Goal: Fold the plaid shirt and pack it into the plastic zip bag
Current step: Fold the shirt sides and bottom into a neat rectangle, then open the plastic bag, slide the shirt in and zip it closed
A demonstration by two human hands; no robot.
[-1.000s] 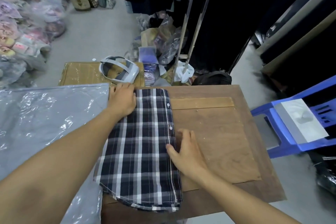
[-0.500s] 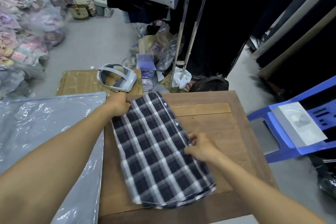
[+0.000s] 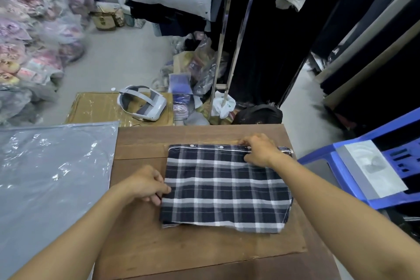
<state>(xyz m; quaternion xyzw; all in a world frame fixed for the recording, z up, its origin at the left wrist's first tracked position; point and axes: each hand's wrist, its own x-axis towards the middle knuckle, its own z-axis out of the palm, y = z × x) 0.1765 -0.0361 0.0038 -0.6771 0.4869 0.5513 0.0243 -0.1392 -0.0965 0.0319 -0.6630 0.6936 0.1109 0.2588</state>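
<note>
The dark blue and white plaid shirt point(image 3: 225, 191) lies folded into a wide rectangle on the wooden table point(image 3: 181, 254), its buttoned edge along the far side. My left hand point(image 3: 145, 184) pinches the shirt's left edge. My right hand point(image 3: 259, 150) grips the far right part of the buttoned edge. The clear plastic zip bag point(image 3: 52, 177) lies flat to the left of the shirt, overlapping the table's left side.
A white headset point(image 3: 142, 104) rests on a cardboard box point(image 3: 95, 107) beyond the table. A blue plastic chair point(image 3: 372, 166) stands at the right. Bagged goods pile up at the far left, and a clothes rack point(image 3: 229, 52) with hanging garments stands behind.
The shirt has been turned a quarter turn, from lying lengthways to lying crossways. My left hand came nearer along the left edge; my right hand went to the far right edge.
</note>
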